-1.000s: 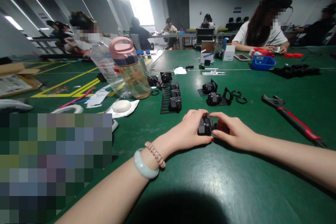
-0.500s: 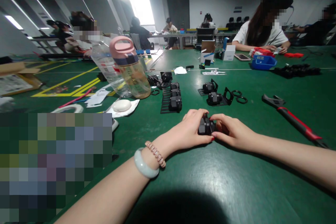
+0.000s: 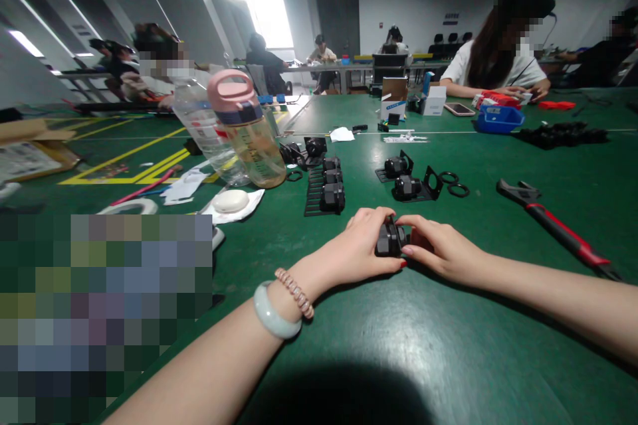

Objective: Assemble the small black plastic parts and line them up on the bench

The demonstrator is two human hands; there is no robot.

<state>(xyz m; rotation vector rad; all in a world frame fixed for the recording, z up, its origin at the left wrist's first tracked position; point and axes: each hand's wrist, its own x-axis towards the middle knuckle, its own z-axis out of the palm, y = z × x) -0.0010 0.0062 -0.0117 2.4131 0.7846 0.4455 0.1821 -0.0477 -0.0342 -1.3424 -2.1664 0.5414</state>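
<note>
A black cable gland (image 3: pixel 387 241) with a hex nut sits low at the table's middle, between my two hands. Around its left side my left hand (image 3: pixel 356 242) is closed, fingers over the top and thumb along the bottom. The fingertips of my right hand (image 3: pixel 438 246) pinch the gland's right end, where a thin dark plate or ring partly shows. Beyond the hands lie a bracket with a gland (image 3: pixel 407 187) and an upright holed plate, another gland (image 3: pixel 397 165), and two black ring nuts (image 3: pixel 458 190). More glands on a slotted bracket (image 3: pixel 333 196) lie to the left.
An adjustable wrench (image 3: pixel 563 229) with red and black handle lies at right. Left are a pink-lidded bottle (image 3: pixel 252 133), a clear bottle (image 3: pixel 199 119) and a white oval object (image 3: pixel 230 200) on paper. Farther back are a blue bin (image 3: pixel 500 119) and a co-worker (image 3: pixel 491 56).
My right fingertips have shifted slightly at the gland's right end. My left hand keeps its hold, and the other things on the table stay put.
</note>
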